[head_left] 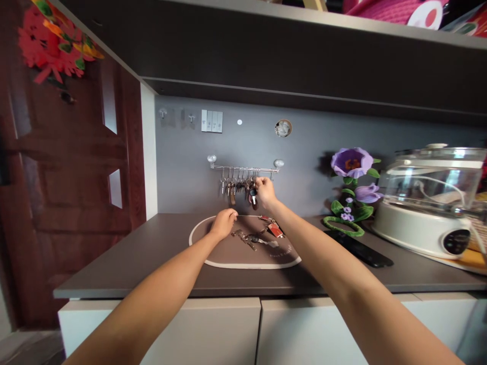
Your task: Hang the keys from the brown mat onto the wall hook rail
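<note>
The right hand (265, 193) is raised to the right end of a metal key rail (243, 168), which is fixed to the grey backsplash (182, 177) by two suction cups. Its fingers (257, 181) are drawn together in a pinch at a dark key fob (252, 196), which appears to be gripped near its ring, though the fingertips are partly hidden. Further keys (232, 188) are hung in a row along the rail to the left of that hand. The left hand (224, 224) is held palm down at the far edge of a brown oval mat (216, 248), with its fingers (233, 215) loosely curled; nothing can be seen in them, and whether anything is held beneath cannot be told. A loose key bunch (247, 237) with a red tag (275, 230) is laid on the mat, between the two forearms and just below the hands. To the right of the mat, a black remote (359, 251) is placed on the countertop (125, 253), almost touching the base of an artificial flower (352, 163). Beyond it stands a glass-lidded cooker (426, 213), near the right edge. A wooden door (64, 162) is seen at the left.
</note>
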`<state>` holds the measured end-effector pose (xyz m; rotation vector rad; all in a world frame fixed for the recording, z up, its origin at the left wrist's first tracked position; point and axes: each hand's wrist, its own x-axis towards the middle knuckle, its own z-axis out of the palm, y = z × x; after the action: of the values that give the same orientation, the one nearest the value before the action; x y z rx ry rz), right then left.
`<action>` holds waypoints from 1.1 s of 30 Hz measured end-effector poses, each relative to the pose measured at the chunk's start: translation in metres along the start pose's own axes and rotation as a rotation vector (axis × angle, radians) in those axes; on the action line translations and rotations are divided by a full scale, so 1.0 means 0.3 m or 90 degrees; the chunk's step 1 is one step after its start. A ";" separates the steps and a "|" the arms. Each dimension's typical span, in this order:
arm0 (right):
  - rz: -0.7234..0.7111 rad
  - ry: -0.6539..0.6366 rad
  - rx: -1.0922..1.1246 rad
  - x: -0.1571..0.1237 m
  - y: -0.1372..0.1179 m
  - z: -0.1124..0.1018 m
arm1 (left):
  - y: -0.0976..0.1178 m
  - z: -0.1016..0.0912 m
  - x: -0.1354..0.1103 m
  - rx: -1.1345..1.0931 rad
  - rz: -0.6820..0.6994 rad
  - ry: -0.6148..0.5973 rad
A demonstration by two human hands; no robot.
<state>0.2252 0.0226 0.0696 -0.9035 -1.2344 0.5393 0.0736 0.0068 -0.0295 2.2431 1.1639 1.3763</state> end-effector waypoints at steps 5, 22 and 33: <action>0.034 0.057 -0.017 0.042 -0.019 -0.001 | 0.001 0.001 0.002 0.017 0.017 0.005; 0.004 0.141 -0.173 0.128 0.057 0.015 | -0.005 0.004 0.005 0.028 0.031 0.013; 0.005 0.123 -0.151 0.122 0.109 0.003 | -0.013 0.007 0.010 -0.001 0.010 0.001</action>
<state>0.2380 0.0696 0.0635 -1.1332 -1.1335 0.3079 0.0740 0.0120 -0.0309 2.2548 1.1478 1.3849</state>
